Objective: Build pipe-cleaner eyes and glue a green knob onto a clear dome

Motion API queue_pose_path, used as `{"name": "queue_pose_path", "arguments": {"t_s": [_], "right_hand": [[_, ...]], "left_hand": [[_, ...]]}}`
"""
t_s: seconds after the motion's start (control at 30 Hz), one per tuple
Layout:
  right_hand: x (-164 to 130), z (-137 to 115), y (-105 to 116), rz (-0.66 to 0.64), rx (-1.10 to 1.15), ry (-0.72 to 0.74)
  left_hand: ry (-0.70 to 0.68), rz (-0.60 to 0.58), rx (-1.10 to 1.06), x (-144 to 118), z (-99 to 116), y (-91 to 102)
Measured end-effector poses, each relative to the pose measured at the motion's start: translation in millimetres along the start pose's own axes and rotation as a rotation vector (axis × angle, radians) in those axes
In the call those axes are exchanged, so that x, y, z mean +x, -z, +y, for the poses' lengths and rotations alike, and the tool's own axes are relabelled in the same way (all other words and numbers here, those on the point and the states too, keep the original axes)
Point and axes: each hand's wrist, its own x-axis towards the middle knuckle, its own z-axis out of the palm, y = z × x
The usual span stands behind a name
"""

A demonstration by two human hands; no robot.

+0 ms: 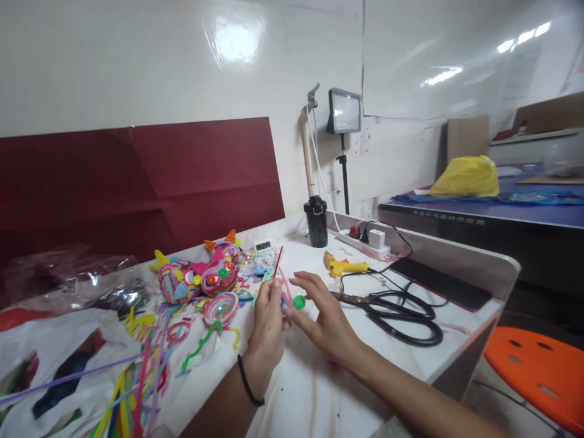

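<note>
My left hand (268, 322) is closed around a thin red pipe cleaner (277, 261) that sticks up from the fingers, with pink strands beside it. My right hand (322, 316) is just to its right, fingers spread, and a small green ball (298, 302) sits at its fingertips between the two hands. A black band circles my left wrist. Finished colourful pipe-cleaner figures (214, 277) lie just left of the hands on the white table (310, 389).
Loose pipe cleaners (137, 377) and plastic bags lie at the left. Large black scissors (396, 310), a yellow glue gun (344, 266), a power strip (365, 240) and a black cup (316, 222) are at the right and back. An orange stool (538, 377) stands at the right.
</note>
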Motion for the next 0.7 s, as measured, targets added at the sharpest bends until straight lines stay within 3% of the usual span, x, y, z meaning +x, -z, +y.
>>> {"name": "queue_pose_path", "arguments": {"t_s": [0.5,0.7], "right_hand": [[-4.3,2.3,0.2,-0.039,-0.045,0.050],[-4.3,3.3,3.8,-0.065,-0.009,0.034]], "left_hand": [[-0.114,0.075,0.011,3.5,-11.5,-0.4],[-0.078,0.082,0.021,1.7,-7.5,-2.6]]}}
